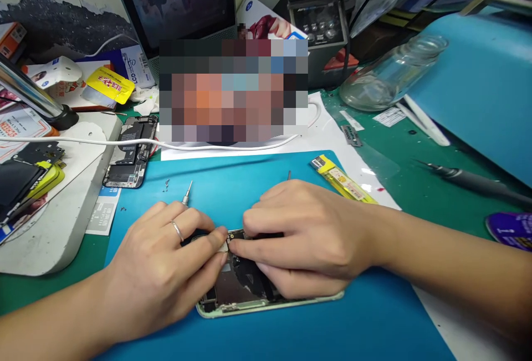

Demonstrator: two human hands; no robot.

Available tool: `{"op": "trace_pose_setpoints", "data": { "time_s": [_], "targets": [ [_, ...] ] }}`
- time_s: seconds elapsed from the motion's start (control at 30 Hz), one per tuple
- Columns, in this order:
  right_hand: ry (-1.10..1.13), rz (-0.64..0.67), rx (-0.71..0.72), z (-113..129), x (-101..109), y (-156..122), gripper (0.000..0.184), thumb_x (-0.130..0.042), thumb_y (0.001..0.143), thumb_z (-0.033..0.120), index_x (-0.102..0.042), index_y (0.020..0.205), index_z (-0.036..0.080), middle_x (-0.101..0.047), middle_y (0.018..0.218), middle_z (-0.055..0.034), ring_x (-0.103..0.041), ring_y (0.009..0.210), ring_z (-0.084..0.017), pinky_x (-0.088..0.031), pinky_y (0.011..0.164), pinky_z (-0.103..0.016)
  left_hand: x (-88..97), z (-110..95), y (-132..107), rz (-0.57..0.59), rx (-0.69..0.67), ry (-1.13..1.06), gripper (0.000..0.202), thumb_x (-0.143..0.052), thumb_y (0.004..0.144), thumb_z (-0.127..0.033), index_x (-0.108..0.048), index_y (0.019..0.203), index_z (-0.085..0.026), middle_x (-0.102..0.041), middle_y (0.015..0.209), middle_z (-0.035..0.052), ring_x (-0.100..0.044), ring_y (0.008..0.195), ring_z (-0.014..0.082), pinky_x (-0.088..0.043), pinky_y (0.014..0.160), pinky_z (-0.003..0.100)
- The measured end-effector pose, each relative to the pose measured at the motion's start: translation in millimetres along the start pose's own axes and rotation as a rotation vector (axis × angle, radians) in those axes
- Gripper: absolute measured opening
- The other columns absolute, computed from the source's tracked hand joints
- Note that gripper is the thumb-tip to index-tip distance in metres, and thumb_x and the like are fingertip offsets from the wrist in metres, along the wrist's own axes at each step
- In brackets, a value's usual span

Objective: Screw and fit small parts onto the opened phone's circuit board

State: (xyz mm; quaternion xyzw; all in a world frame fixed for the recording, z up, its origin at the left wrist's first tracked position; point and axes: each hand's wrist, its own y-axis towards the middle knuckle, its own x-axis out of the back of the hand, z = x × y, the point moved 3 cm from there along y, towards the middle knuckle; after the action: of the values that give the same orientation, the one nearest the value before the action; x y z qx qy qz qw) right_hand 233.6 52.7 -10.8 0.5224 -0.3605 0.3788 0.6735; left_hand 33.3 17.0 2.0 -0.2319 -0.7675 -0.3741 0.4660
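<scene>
An opened smartphone [245, 289] lies on the blue mat, its inner parts bare and its pale frame showing along the near edge. My left hand [166, 267], with a ring on one finger, pinches at a small pale piece by the phone's upper left part. Pressed close beside it, my right hand [307, 233] has its index fingertip on the phone and its other fingers curled. A thin dark tip [290, 174] shows beyond the right knuckles; whether that hand holds it is hidden. Behind my left fingers a screwdriver [186, 196] points away, its handle covered.
Tiny screws [166, 185] lie on the blue mat [266, 333]. Another opened phone [131, 153] is at the left, crossed by a white cable [83, 140]. To the right are a yellow packet [343, 179], a glass jar [390, 76], white tweezers [428, 123] and a dark pen-like tool [477, 181].
</scene>
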Motion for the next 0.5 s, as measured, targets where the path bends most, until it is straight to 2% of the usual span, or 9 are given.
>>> {"op": "trace_pose_setpoints", "data": {
  "time_s": [0.17,0.33,0.5],
  "targets": [
    [0.020,-0.005,-0.008,-0.5,-1.9,-2.2,0.027,-0.040,0.098,0.019,-0.062,0.084,0.020,-0.055,0.071,-0.0002,-0.042,0.054,-0.013,-0.030,0.050,-0.034,-0.1,1.2,1.5,0.012,0.002,-0.019,0.013,-0.062,0.097,-0.018,-0.071,0.107,-0.016,-0.071,0.097,0.0060,-0.062,0.080,0.0180,-0.044,0.070,0.035],
    [0.017,-0.054,-0.002,-1.6,-1.3,-4.0,0.021,-0.045,0.096,0.018,-0.062,0.084,0.020,-0.056,0.072,0.0001,-0.042,0.054,-0.014,-0.029,0.050,-0.035,0.2,1.7,1.8,0.028,0.009,-0.041,0.015,-0.062,0.097,-0.017,-0.071,0.110,-0.016,-0.071,0.098,0.0059,-0.062,0.081,0.0183,-0.044,0.071,0.036],
    [0.034,-0.059,0.006,0.0,-1.4,-2.6,0.028,-0.042,0.098,0.021,-0.063,0.079,0.020,-0.056,0.071,-0.0002,-0.039,0.053,-0.015,-0.029,0.048,-0.035,-0.3,2.4,1.8,0.048,0.034,-0.064,0.016,-0.062,0.097,-0.018,-0.071,0.111,-0.018,-0.070,0.101,0.0058,-0.062,0.084,0.0185,-0.044,0.074,0.036]
  ]
}}
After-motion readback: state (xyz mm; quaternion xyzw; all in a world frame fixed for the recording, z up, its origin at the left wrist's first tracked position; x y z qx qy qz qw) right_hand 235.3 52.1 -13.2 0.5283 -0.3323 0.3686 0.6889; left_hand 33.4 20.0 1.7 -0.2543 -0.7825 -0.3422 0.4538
